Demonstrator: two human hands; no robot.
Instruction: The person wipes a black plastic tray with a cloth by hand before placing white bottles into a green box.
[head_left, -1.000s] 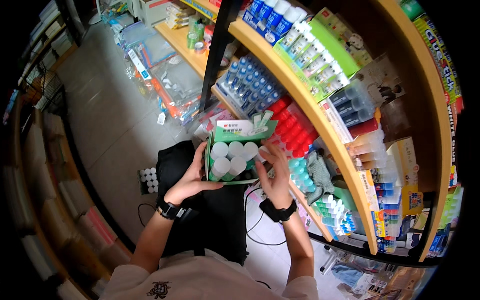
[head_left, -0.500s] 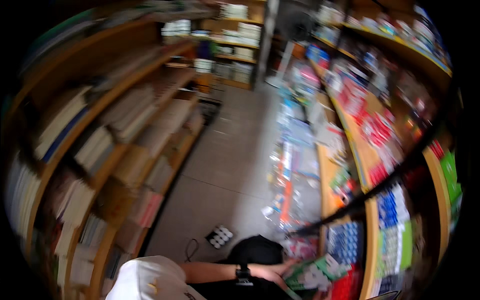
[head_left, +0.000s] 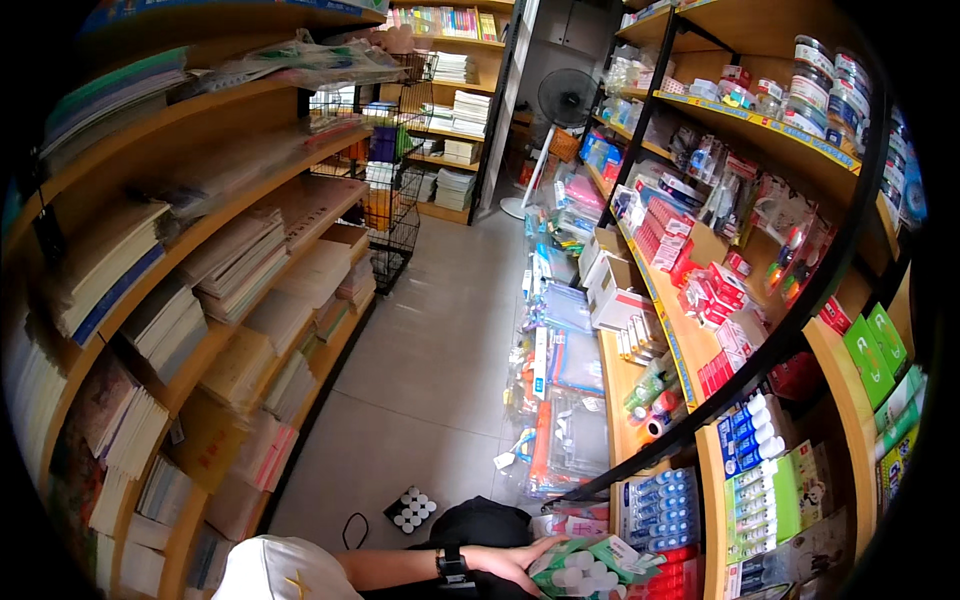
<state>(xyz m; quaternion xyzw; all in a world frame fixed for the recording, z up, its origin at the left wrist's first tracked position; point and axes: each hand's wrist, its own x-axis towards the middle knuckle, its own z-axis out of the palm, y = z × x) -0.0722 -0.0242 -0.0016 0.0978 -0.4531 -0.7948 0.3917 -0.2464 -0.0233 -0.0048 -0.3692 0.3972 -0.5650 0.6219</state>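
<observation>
At the bottom edge, my left hand (head_left: pixel 508 566) reaches right from a forearm with a black wristwatch (head_left: pixel 452 567). Its fingers lie against the left side of a green carton (head_left: pixel 590 560) filled with white round-capped bottles, low by the bottom right shelf. My right hand is out of the picture. A white cap brim (head_left: pixel 285 572) shows at the lower left.
A tiled aisle (head_left: pixel 440 370) runs ahead between wooden shelves: stacked paper and notebooks (head_left: pixel 240 270) on the left, stationery packs and glue bottles (head_left: pixel 745 430) on the right. A black bag (head_left: pixel 480 520) and a small tray of white bottles (head_left: pixel 410 510) sit on the floor. Further off stand a wire rack (head_left: pixel 395 200) and a fan (head_left: pixel 565 100).
The view has swung up from the carton to the length of the aisle. The carton and my left hand now sit at the bottom edge, and my right hand has left the picture.
</observation>
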